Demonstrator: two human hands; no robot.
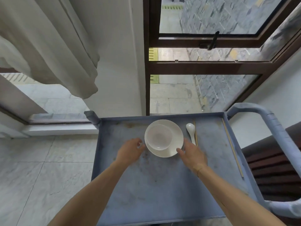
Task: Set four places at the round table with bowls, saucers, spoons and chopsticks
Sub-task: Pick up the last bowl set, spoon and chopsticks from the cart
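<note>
Between the two hands, on the worn blue top tray of a service cart, sits a round white ceramic saucer with a small white ceramic bowl standing inside it, set toward the saucer's left part. The left hand hovers just left of the saucer, fingers loosely curled and parted, holding nothing; whether its fingertips touch the rim cannot be told. The right hand is at the saucer's near-right edge, fingers spread and relaxed, with one fingertip at or against the rim and nothing gripped.

Just beyond the right hand lies a white ceramic soup spoon, bowl end away from the person, handle pointing back toward the fingers. Touching or just beside the spoon's right side lies a thin wooden chopstick, roughly parallel to it. Well to the right of the right hand, along the tray's right wall, lies a second long wooden chopstick.

Further right curves the cart's pale blue padded handle. Beyond both hands stand a dark brown framed window and a beige curtain.
</note>
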